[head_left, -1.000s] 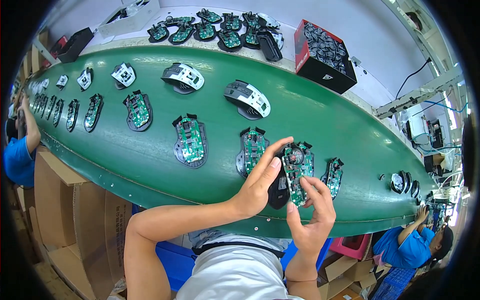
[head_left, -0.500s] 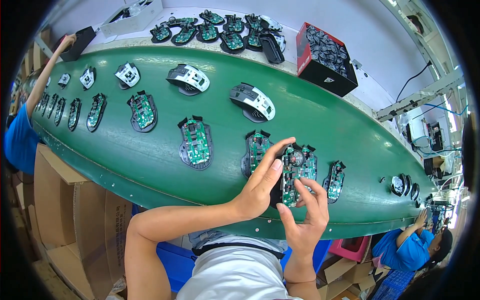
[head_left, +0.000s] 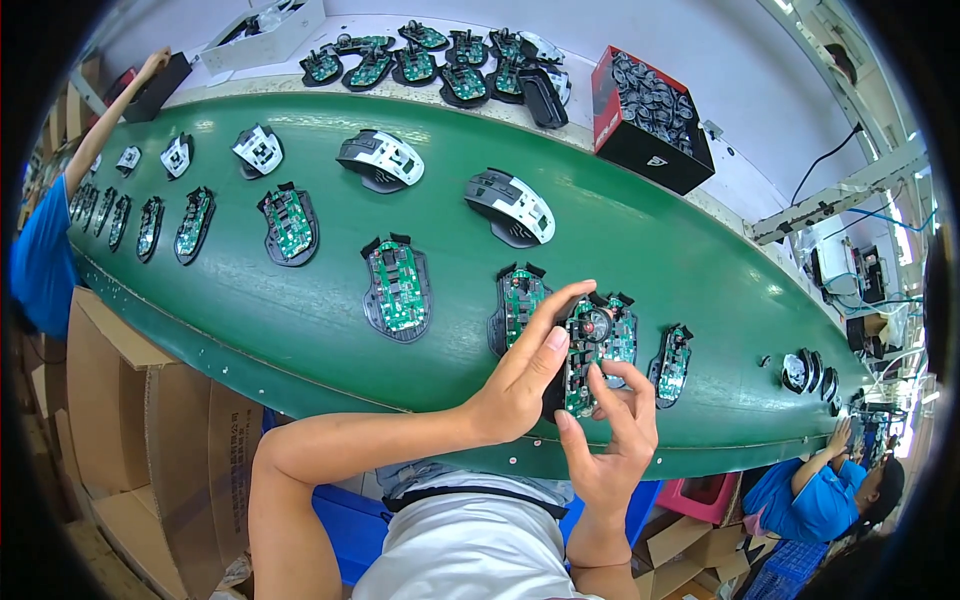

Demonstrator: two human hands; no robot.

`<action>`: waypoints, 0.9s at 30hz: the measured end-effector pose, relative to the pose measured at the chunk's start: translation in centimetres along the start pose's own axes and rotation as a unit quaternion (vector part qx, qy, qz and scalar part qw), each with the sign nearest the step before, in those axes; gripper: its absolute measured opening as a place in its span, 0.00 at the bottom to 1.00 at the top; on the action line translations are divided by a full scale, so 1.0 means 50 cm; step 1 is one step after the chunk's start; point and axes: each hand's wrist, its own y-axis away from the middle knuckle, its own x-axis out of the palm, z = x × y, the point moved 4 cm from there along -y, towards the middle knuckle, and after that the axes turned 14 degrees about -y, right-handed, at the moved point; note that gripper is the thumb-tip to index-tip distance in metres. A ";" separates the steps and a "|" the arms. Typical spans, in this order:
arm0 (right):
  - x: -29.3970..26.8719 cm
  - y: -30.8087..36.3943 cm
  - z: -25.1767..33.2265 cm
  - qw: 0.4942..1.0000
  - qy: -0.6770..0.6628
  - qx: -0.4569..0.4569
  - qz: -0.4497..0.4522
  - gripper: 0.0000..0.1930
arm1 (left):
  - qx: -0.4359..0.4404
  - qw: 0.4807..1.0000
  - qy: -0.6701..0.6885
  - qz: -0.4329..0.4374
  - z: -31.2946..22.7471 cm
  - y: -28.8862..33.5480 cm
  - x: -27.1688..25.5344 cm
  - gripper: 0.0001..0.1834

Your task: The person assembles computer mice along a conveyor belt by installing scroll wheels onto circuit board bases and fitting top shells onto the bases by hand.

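Observation:
A half-built computer mouse, a black base with a green circuit board [head_left: 578, 385] and a round scroll wheel [head_left: 597, 325] near its top, is held tilted above the green belt. My left hand [head_left: 515, 390] grips it along its left side, thumb in front and fingers behind. On its lower right side, the bent fingers and thumb of my right hand [head_left: 617, 425] pinch the board's edge; whether they hold a small part is hidden. Behind it lie mouse bases with boards, one [head_left: 518, 305] partly covered by my left hand, another [head_left: 672, 365] to the right.
The green belt [head_left: 700, 290] carries more mouse bases [head_left: 398, 290] and white-and-black top shells [head_left: 512, 207]. On the back ledge are several boards [head_left: 464, 84] and a box of scroll wheels [head_left: 655, 105]. Co-workers [head_left: 812, 495] sit at both sides; cardboard boxes [head_left: 150, 430] stand lower left.
The bases and shells on the belt have shifted slightly right. My hands stay nearly in place, with the held mouse base turned a little. The left co-worker's hand has moved slightly up and right.

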 end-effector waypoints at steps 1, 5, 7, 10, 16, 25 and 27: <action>0.000 0.000 0.003 1.000 -0.007 0.001 0.000 0.27 | 0.007 1.000 -0.011 0.001 -0.002 0.001 -0.002 0.30; 0.005 -0.003 0.005 1.000 -0.005 0.003 -0.002 0.27 | 0.004 1.000 -0.001 -0.004 -0.008 0.002 -0.002 0.31; 0.008 -0.003 0.006 1.000 -0.006 0.007 -0.007 0.27 | 0.007 1.000 -0.010 -0.005 -0.007 0.002 -0.005 0.31; 0.001 -0.006 0.020 1.000 -0.005 0.016 -0.008 0.27 | 0.020 0.998 -0.054 -0.005 -0.005 0.004 -0.007 0.31; 0.008 -0.009 0.020 1.000 0.000 0.023 -0.003 0.27 | 0.013 0.999 -0.050 -0.004 -0.006 0.004 -0.014 0.30; 0.023 -0.007 0.011 0.999 -0.002 0.021 -0.027 0.29 | -0.035 0.999 0.014 0.004 0.005 0.003 -0.021 0.31; 0.025 -0.010 0.015 0.999 0.007 0.022 -0.027 0.29 | -0.051 0.998 0.020 0.001 0.014 -0.001 -0.025 0.32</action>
